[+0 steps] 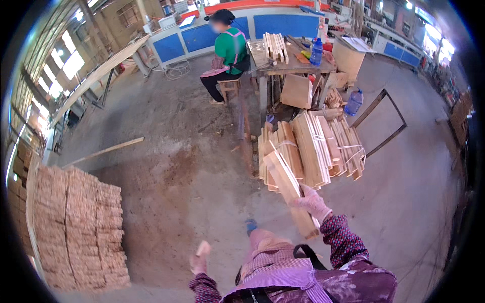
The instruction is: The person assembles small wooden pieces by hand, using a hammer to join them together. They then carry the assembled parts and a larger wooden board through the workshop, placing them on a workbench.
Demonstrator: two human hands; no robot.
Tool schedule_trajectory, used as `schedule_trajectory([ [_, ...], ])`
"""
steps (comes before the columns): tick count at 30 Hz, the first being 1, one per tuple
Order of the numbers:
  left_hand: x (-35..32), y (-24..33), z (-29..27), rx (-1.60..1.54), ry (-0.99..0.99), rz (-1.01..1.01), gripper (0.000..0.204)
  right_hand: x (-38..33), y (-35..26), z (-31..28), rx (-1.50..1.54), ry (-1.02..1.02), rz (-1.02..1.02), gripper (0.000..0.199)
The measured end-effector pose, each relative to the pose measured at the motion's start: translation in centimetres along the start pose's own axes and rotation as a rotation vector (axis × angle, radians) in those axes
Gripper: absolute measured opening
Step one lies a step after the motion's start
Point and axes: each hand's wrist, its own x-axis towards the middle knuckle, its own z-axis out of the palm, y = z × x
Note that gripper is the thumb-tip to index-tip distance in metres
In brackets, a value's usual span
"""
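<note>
My right hand (312,203), in a pale work glove, is closed around a few light wooden boards (285,179) at their near part. They are held tilted, with the far ends in front of the bundled boards (307,146) on the floor. I cannot tell whether the held boards touch the bundles. My left hand (199,259) hangs low at my left side, away from the boards. Its fingers are smeared by motion, and their grip does not show clearly.
A tall stack of wood strips (81,227) stands at the left. A long strip (106,151) lies on the floor. Ahead, a person (230,55) sits on a stool beside a workbench (293,68) bearing wood pieces and a blue bottle (317,52). A metal frame (404,123) lies at right.
</note>
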Motion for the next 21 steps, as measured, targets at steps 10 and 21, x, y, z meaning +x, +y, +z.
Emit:
schedule_trajectory([
  [10,11.4,2.8,1.5,0.083,-0.224,-0.216,0.043,20.0,-15.2,5.4,0.238,0.032,0.074,0.064],
  [21,51.3,26.1,-0.8,-0.005,-0.169,0.069,0.039,44.8,-23.3,9.8,-0.088,0.457,0.125,0.070],
])
